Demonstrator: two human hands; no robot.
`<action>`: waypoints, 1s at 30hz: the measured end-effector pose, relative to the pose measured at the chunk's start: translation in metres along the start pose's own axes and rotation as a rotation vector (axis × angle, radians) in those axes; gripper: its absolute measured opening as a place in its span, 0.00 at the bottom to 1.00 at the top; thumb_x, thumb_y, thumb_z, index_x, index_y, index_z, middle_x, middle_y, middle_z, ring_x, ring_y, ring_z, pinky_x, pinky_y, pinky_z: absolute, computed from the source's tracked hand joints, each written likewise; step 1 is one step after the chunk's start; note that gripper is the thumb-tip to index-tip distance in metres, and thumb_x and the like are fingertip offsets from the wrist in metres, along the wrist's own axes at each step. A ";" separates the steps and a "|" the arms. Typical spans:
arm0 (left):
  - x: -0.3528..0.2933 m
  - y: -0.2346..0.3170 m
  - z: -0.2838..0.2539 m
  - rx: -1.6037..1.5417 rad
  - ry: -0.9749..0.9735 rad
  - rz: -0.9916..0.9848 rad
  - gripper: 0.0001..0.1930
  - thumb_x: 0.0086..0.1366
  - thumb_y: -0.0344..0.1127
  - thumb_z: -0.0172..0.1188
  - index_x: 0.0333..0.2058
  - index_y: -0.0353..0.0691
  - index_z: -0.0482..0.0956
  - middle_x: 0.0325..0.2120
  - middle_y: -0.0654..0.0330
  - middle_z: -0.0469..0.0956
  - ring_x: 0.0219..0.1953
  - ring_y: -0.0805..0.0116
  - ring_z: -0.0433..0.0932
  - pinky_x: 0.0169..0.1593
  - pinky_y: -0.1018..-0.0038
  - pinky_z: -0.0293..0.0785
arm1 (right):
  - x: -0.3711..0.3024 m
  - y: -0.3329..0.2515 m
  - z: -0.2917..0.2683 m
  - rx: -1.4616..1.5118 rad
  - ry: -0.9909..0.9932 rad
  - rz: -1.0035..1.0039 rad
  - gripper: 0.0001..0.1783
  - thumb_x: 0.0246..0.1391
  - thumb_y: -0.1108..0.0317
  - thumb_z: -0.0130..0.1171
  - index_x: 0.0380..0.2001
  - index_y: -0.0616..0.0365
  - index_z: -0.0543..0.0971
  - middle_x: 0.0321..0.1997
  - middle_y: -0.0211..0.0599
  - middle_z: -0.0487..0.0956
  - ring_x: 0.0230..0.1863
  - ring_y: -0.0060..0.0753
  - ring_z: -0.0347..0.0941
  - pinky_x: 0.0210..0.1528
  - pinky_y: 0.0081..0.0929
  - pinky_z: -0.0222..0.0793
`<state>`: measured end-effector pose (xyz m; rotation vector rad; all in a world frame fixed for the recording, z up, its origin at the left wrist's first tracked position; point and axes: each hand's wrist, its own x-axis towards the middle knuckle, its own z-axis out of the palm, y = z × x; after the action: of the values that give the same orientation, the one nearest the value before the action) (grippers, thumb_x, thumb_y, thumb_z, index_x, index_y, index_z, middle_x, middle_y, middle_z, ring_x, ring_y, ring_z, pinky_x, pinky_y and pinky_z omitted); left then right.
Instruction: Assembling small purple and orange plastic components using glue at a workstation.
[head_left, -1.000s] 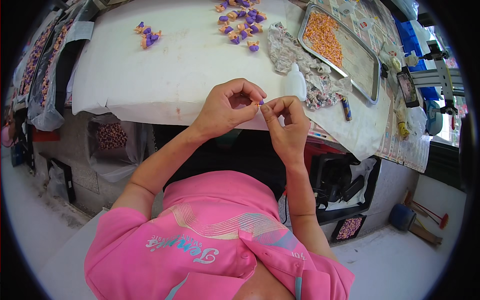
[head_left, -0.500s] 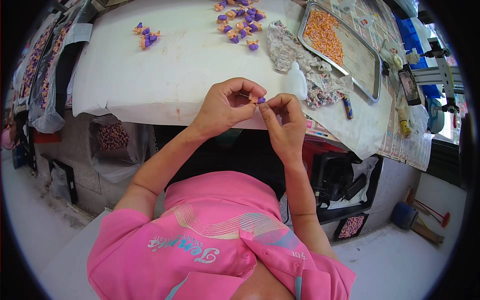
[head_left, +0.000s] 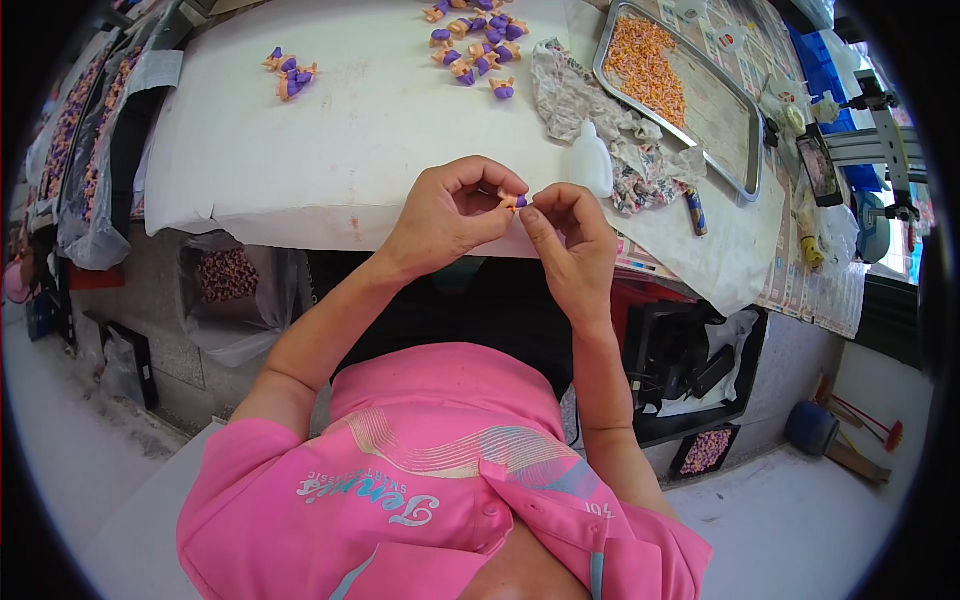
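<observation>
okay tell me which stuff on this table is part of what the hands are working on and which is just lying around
In use:
left hand and right hand, pinching a small orange and purple piece
piles of like orange and purple pieces
metal tray of orange bits

Lying about:
crumpled cloth
white squeeze bottle
blue marker
bags beside the table

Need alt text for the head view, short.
Seen from above, a person's left hand and right hand pinch a small orange-and-purple piece together at the edge of a white-covered table. More such pieces and a metal tray of orange bits lie beyond.
</observation>
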<state>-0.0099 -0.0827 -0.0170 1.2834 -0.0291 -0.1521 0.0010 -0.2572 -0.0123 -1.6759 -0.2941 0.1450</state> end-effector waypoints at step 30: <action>0.068 0.090 -0.042 0.986 0.412 0.531 0.12 0.55 0.30 0.64 0.40 0.38 0.80 0.37 0.56 0.74 0.43 0.57 0.70 0.49 0.67 0.67 | 0.038 -0.075 -0.065 -0.932 0.294 -0.110 0.23 0.46 0.59 0.69 0.42 0.61 0.77 0.38 0.43 0.76 0.40 0.44 0.74 0.43 0.37 0.69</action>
<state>0.0710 -0.0271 0.0531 2.2117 -0.0974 0.6646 0.0461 -0.3009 0.0732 -2.5554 -0.2406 -0.3795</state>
